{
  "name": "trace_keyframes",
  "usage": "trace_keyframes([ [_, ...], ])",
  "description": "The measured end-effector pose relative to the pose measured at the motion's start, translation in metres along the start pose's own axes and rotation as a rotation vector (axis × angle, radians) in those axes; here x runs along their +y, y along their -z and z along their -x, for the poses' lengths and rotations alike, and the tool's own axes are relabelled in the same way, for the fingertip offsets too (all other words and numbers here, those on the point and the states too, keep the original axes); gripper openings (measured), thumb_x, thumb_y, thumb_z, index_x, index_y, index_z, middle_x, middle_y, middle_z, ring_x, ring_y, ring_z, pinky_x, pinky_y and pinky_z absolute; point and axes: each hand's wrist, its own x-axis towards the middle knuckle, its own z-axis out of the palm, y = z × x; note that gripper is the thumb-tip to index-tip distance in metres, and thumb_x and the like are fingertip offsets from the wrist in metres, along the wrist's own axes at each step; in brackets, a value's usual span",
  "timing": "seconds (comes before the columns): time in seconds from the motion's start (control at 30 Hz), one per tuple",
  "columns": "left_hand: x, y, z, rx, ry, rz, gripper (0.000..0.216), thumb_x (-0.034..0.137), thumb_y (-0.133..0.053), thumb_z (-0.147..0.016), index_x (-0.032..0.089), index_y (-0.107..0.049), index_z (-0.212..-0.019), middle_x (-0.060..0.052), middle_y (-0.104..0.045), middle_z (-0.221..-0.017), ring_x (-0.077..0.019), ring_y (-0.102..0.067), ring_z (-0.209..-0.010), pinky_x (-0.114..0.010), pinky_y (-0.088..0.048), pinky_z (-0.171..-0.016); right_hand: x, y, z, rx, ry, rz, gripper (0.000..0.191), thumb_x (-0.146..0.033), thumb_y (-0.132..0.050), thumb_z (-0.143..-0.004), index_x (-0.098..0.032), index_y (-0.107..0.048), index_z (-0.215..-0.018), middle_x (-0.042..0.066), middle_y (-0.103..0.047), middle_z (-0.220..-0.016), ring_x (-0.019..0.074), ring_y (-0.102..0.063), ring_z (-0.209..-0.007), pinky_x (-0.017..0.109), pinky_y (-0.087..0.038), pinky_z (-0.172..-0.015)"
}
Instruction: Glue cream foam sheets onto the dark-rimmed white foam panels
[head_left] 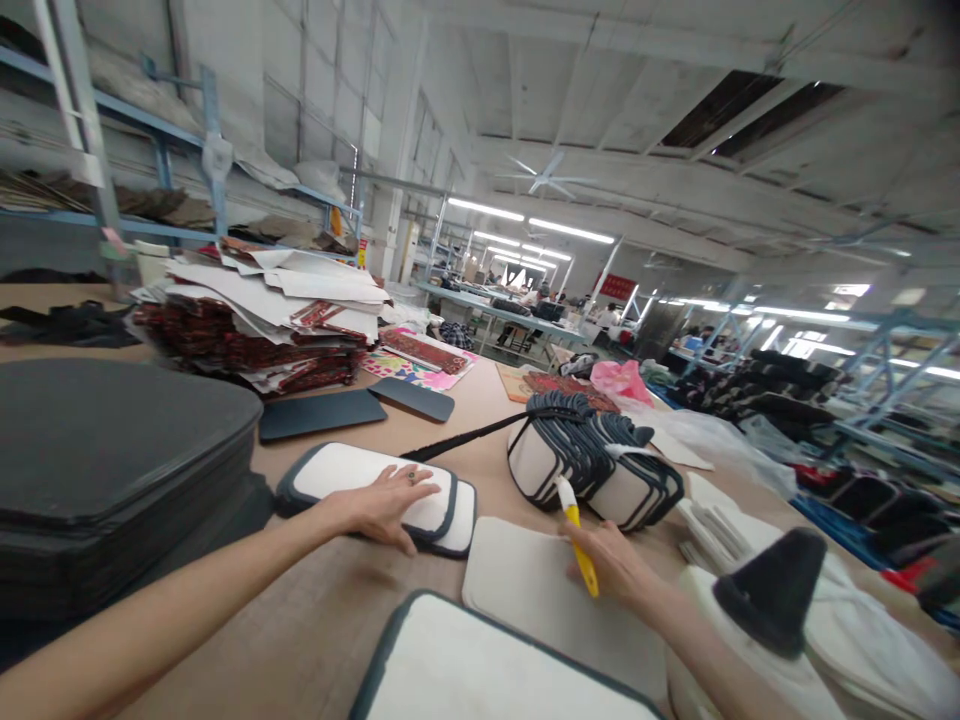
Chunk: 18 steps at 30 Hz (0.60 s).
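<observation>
My left hand (pixel 386 505) lies with fingers spread over a white rounded panel with dark edging (pixel 337 468), the upper one of a small stack. A ring shows on one finger. In my right hand (pixel 615 565) is a brush with a yellow handle (pixel 585 562), its pale end pointing up and away. Below that hand rests a plain off-white panel (pixel 525 570). Closest to me lies a larger white panel with a dark border (pixel 487 665). Beyond the brush, bundled pale pieces with dark edges (pixel 592 465) stand on edge, a black strap (pixel 465 437) trailing left.
At the left rises a tall stack of dark grey panels (pixel 112 430). Behind it are piled white and red-patterned sheets (pixel 277 310) and two flat dark pieces (pixel 322 413). A black cone-shaped object (pixel 776 590) stands at right among off-white pieces. Shelving (pixel 172 225) lines the left wall.
</observation>
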Motion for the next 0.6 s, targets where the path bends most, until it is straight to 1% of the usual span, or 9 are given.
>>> trace_keyframes([
  [0.07, -0.017, -0.007, 0.01, -0.027, 0.032, -0.111, 0.074, 0.028, -0.074, -0.064, 0.025, -0.042, -0.131, -0.016, -0.032, -0.143, -0.0396, -0.023, -0.131, -0.059, -0.015, -0.102, -0.007, -0.011, -0.002, 0.052, 0.031, 0.067, 0.039, -0.011, -0.057, -0.067, -0.017, -0.06, -0.106, 0.009, -0.067, -0.081, 0.0262, -0.061, -0.079, 0.049, -0.036, -0.085],
  [0.13, -0.027, -0.013, 0.013, -0.019, 0.039, -0.153, 0.072, 0.02, -0.068, -0.068, 0.027, -0.039, -0.133, -0.014, -0.031, -0.145, -0.0382, -0.022, -0.132, -0.06, -0.013, -0.102, -0.015, -0.014, 0.0, 0.104, 0.063, 0.113, 0.039, -0.008, -0.054, -0.07, -0.019, -0.059, -0.108, 0.012, -0.067, -0.095, 0.0284, -0.058, -0.095, 0.054, -0.029, -0.093],
  [0.23, -0.016, -0.007, 0.013, 0.038, 0.071, -0.112, 0.066, 0.022, -0.07, -0.068, 0.024, -0.045, -0.129, -0.014, -0.035, -0.143, -0.0388, -0.022, -0.132, -0.059, -0.015, -0.102, -0.031, 0.004, 0.008, 0.178, 0.089, 0.154, 0.038, -0.005, -0.042, -0.08, -0.022, -0.058, -0.11, 0.011, -0.065, -0.107, 0.0253, -0.053, -0.108, 0.053, -0.02, -0.102],
  [0.3, 0.014, 0.006, 0.021, 0.175, 0.062, -0.025, 0.051, 0.023, -0.067, -0.072, 0.021, -0.053, -0.121, -0.014, -0.044, -0.135, -0.0343, -0.032, -0.128, -0.051, -0.022, -0.103, -0.049, 0.033, 0.021, 0.266, 0.086, 0.148, 0.04, -0.01, -0.035, -0.087, -0.023, -0.052, -0.12, 0.007, -0.066, -0.096, 0.0215, -0.058, -0.099, 0.051, -0.022, -0.103],
  [0.37, 0.058, 0.02, 0.042, 0.331, -0.005, 0.103, 0.036, 0.018, -0.059, -0.079, 0.021, -0.056, -0.115, -0.009, -0.054, -0.122, -0.0251, -0.047, -0.115, -0.038, -0.032, -0.1, -0.074, 0.069, 0.039, 0.432, 0.045, 0.063, 0.042, -0.021, -0.037, -0.09, -0.024, -0.042, -0.131, 0.002, -0.064, -0.078, 0.0179, -0.06, -0.078, 0.045, -0.033, -0.097],
  [0.43, 0.107, 0.029, 0.071, 0.271, -0.123, 0.219, 0.028, 0.021, -0.056, -0.084, 0.022, -0.059, -0.112, -0.006, -0.06, -0.11, -0.0205, -0.054, -0.104, -0.028, -0.039, -0.092, -0.1, 0.101, 0.058, 0.622, -0.126, -0.114, 0.047, -0.035, -0.042, -0.088, -0.028, -0.039, -0.135, 0.002, -0.062, -0.08, 0.0161, -0.058, -0.067, 0.034, -0.045, -0.076],
  [0.5, 0.145, 0.033, 0.097, 0.116, -0.223, 0.228, 0.03, 0.029, -0.063, -0.081, 0.026, -0.06, -0.11, -0.004, -0.061, -0.112, -0.0209, -0.056, -0.102, -0.025, -0.041, -0.089, -0.118, 0.117, 0.073, 0.69, -0.304, -0.305, 0.046, -0.043, -0.043, -0.087, -0.028, -0.045, -0.13, 0.0, -0.059, -0.076, 0.0146, -0.054, -0.062, 0.029, -0.045, -0.064],
  [0.53, 0.157, 0.033, 0.105, 0.06, -0.249, 0.213, 0.029, 0.031, -0.064, -0.08, 0.027, -0.061, -0.109, -0.004, -0.061, -0.111, -0.0216, -0.056, -0.102, -0.025, -0.041, -0.088, -0.123, 0.119, 0.077, 0.698, -0.359, -0.415, 0.043, -0.046, -0.043, -0.086, -0.027, -0.051, -0.125, 0.0, -0.057, -0.072, 0.014, -0.052, -0.06, 0.028, -0.044, -0.061],
  [0.6, 0.165, 0.031, 0.105, 0.005, -0.258, 0.197, 0.026, 0.029, -0.061, -0.082, 0.028, -0.062, -0.108, -0.004, -0.063, -0.11, -0.0222, -0.057, -0.1, -0.026, -0.041, -0.087, -0.123, 0.111, 0.078, 0.646, -0.411, -0.636, 0.041, -0.049, -0.045, -0.085, -0.023, -0.057, -0.114, -0.001, -0.054, -0.066, 0.013, -0.049, -0.057, 0.026, -0.042, -0.055],
])
